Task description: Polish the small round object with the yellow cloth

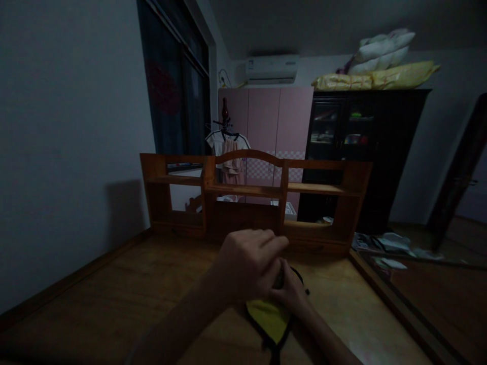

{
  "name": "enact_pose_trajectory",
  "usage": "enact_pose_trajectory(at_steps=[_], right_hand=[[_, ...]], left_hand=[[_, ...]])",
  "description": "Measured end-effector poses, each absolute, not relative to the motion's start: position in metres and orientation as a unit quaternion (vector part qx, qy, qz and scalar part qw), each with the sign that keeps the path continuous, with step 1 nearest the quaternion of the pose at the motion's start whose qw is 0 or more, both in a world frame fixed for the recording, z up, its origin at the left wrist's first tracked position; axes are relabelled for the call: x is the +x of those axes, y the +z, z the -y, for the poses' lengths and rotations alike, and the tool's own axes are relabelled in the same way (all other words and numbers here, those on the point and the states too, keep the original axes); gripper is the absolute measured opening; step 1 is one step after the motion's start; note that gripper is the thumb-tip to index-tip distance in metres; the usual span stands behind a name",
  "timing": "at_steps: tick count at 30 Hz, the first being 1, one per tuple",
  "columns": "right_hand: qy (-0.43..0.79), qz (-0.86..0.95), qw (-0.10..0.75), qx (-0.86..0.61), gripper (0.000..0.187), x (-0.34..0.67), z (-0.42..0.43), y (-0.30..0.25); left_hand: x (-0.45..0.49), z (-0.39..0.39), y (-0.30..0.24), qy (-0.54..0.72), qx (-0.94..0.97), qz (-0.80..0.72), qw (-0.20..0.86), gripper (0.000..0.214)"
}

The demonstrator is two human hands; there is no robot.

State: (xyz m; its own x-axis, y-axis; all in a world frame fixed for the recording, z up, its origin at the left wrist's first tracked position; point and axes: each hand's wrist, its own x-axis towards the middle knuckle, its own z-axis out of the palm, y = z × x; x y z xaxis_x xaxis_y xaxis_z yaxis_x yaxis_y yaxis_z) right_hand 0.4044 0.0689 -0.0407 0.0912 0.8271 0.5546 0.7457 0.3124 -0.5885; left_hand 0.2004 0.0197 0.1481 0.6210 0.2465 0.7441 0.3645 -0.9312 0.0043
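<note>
My left hand (247, 263) and my right hand (292, 291) are pressed together over the wooden desk top (125, 299), just in front of the shelf unit. Both have curled fingers gripping a yellow item with black edging (268, 317), which hangs below my hands and reaches toward me. My left hand covers most of the right one, so the exact grip and the item's upper part are hidden. The room is dim.
A low wooden shelf unit (251, 190) stands along the desk's far edge. Behind it are a pink wardrobe (277, 121), a dark cabinet (365, 137) with bedding on top, hanging clothes (228, 152) and a window (175, 86). Papers lie on the floor (388, 246) at right.
</note>
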Motion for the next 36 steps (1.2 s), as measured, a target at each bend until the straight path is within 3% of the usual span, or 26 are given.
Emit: enact_pose_trajectory(at_steps=[6,12,19,26,31,36], right_hand=[[0.078,0.675,0.435,-0.590,0.073,0.406,-0.074,-0.043],[0.081,0.678,0.432,-0.590,0.074,0.407,-0.079,-0.043],[0.078,0.673,0.432,-0.595,0.074,0.404,-0.081,-0.042],[0.073,0.676,0.434,-0.591,0.072,0.403,-0.079,-0.042],[0.050,0.678,0.456,-0.575,0.076,0.401,-0.077,-0.039],[0.041,0.695,0.459,-0.552,0.081,0.397,-0.072,-0.032]], left_hand=[[0.208,-0.158,0.046,-0.433,-0.765,0.474,-0.049,0.017],[0.192,-0.202,-0.036,-0.438,-0.705,0.548,-0.108,0.039],[0.190,-0.200,-0.047,-0.438,-0.697,0.535,-0.190,0.045],[0.200,-0.194,-0.062,-0.376,-0.594,0.509,-0.497,0.047],[0.210,-0.184,-0.052,-0.453,-0.504,0.397,-0.619,0.048],[0.211,-0.170,-0.034,-0.393,-0.443,0.311,-0.744,0.032]])
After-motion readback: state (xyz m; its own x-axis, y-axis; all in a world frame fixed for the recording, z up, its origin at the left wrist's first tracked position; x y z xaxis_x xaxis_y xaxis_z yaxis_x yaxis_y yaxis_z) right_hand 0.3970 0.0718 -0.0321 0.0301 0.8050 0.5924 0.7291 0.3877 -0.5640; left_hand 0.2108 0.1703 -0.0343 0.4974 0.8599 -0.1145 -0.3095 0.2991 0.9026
